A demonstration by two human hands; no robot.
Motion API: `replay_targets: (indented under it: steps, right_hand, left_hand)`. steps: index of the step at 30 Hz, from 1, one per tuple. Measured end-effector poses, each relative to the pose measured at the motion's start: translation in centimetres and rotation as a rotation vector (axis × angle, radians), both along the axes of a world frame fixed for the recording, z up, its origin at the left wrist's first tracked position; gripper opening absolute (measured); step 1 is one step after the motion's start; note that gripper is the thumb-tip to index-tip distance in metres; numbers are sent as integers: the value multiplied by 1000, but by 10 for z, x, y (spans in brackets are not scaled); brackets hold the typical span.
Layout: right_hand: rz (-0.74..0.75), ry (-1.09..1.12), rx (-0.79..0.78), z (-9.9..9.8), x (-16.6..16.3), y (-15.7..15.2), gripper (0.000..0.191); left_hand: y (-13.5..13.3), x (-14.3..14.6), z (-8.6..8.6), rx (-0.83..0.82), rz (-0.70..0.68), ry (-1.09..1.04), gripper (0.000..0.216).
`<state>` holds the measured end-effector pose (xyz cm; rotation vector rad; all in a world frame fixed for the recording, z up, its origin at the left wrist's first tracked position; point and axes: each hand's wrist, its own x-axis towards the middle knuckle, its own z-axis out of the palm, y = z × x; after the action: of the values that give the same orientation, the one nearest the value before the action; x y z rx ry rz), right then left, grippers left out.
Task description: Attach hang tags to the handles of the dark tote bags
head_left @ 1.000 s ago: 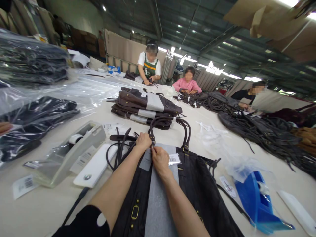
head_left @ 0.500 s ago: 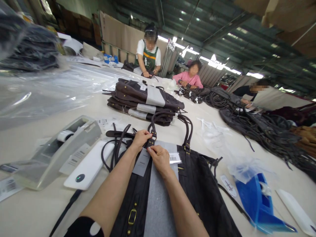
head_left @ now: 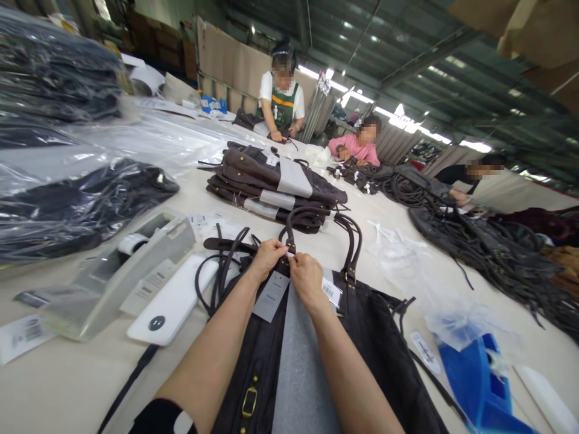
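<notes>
A dark brown handbag lies in front of me with a grey paper band round it. My left hand pinches the base of the near handle, fingers closed. Close beside it, my right hand is also closed in a pinch at the handle base. What its fingertips grip is too small to make out; a small pale bit shows between the hands. Below them a grey hang tag rests on the bag. A white barcode label sits right of my right hand.
Stacked brown bags lie beyond. At left are a tape dispenser, a white power bank and plastic-wrapped bags. A blue dispenser stands right, below piled dark bags. Several co-workers sit or stand across the table.
My right hand has moved up the bag, nearer the handle base and my left hand. A plastic-wrapped dark bag now lies on the table at left. The view has shifted slightly.
</notes>
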<state>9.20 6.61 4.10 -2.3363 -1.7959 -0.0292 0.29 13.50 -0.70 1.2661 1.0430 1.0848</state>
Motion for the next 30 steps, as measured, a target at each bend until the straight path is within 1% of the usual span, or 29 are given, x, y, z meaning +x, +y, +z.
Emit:
replay_targets:
  steps: [4, 7, 10, 13, 16, 19, 22, 26, 30]
  right_hand:
    - [18, -98, -35, 0, 1, 6, 26]
    - [25, -129, -52, 1, 1, 9, 26]
    - [41, -144, -67, 2, 0, 9, 27]
    - [55, -158, -61, 2, 1, 8, 27]
    - [54, -124, -11, 0, 3, 7, 23]
    - [42, -60, 51, -5, 5, 4, 19]
    - [22, -35, 82, -11, 6, 2, 18]
    - [-16, -20, 76, -16, 4, 3, 18]
    - [-61, -33, 63, -16, 1, 6, 17]
  left_hand:
    - [-5, -2, 11, -25, -2, 34, 12]
    - [-6, -3, 15, -54, -17, 5, 16]
    - [-5, -1, 10, -52, -14, -23, 19]
    - [-1, 1, 1, -23, -13, -21, 16]
    - [3, 2, -8, 2, -18, 6, 13]
    - [5, 2, -12, 13, -6, 36, 11]
    - [5, 1, -13, 24, -10, 53, 11]
    - [4, -1, -11, 58, -34, 101, 8]
    - [1, -3, -5, 77, -60, 77, 7]
